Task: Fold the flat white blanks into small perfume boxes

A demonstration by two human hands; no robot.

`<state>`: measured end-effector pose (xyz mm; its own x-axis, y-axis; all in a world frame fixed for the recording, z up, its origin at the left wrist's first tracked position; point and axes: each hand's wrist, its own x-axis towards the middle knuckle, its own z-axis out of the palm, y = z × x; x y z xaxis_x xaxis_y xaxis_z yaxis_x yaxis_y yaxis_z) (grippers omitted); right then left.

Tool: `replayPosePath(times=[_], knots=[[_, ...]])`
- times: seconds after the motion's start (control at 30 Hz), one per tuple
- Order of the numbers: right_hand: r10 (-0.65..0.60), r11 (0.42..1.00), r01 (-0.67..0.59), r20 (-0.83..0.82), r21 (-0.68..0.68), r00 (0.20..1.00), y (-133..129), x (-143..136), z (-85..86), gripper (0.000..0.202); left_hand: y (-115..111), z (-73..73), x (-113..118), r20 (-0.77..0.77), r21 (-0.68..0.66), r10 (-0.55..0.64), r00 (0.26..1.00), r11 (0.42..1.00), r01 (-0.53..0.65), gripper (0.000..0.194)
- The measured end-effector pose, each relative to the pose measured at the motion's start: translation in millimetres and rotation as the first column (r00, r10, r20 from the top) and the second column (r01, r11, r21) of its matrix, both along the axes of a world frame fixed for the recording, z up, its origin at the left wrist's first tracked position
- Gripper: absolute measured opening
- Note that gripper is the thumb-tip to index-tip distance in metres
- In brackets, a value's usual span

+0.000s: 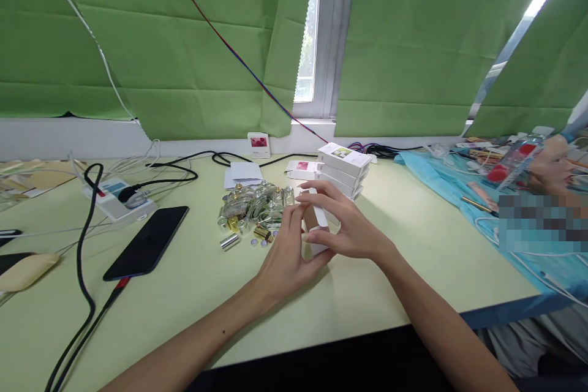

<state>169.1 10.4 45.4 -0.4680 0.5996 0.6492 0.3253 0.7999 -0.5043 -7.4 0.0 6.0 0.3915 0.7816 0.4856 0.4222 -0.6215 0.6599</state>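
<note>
centrally, left hand [287,251] and right hand [342,226] grasping small white box [316,220], print unreadable

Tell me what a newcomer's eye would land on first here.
Both hands at table centre: the left hand and right hand close around a small white box. Just behind lie a heap of small glass bottles and a stack of white boxes. A black phone lies to the left.

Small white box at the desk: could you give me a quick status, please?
Left hand and right hand both grip small white box. Bottle pile just left, box stack behind.
</note>
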Motion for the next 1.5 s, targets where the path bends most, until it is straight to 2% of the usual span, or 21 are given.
replayPosePath(times=[0.17, 0.33, 0.57, 0.9, 1.0, 1.1, 1.5], knots=[[0.002, 1.0, -0.002, -0.01, 0.013, 1.0, 1.4, 2.5, -0.4, 0.045, -0.4, 2.4, -1.1, 0.023, 0.033, -0.013, 1.0, 0.999, 0.012, 0.056], [-0.011, 1.0, 0.011, -0.007, 0.017, 1.0, 2.4, 3.0, -1.0, 0.042, -1.5, 2.4, -4.7, 0.061, 0.001, -0.056, 0.997, 0.998, 0.056, 0.044], [-0.026, 1.0, 0.026, 0.03, 0.008, 0.999, -0.3, 1.1, 0.6, 0.039, -0.6, 1.0, -5.1, 0.143, -0.061, 0.006, 0.99, 0.998, 0.003, 0.037], [-0.033, 0.999, 0.033, 0.024, -0.02, 0.999, -0.4, 2.5, 0.3, 0.036, -0.9, 0.2, -4.2, 0.171, -0.057, -0.012, 0.985, 0.998, 0.022, 0.042], [-0.025, 0.999, 0.025, -0.002, -0.038, 1.0, 0.3, 2.0, -0.8, 0.036, 0.0, 0.1, -4.7, 0.178, -0.084, -0.015, 0.984, 0.996, 0.03, 0.053], [0.003, 0.999, -0.005, -0.034, -0.051, 0.999, 0.5, 1.3, -1.6, 0.034, 1.7, 1.1, -6.1, 0.147, -0.124, -0.002, 0.989, 0.992, 0.02, 0.063], [-0.019, 0.999, 0.018, -0.022, -0.049, 1.0, -0.2, 1.9, -1.7, 0.032, 1.8, -0.4, -8.6, 0.057, -0.115, 0.006, 0.998, 0.993, 0.0, 0.069]])
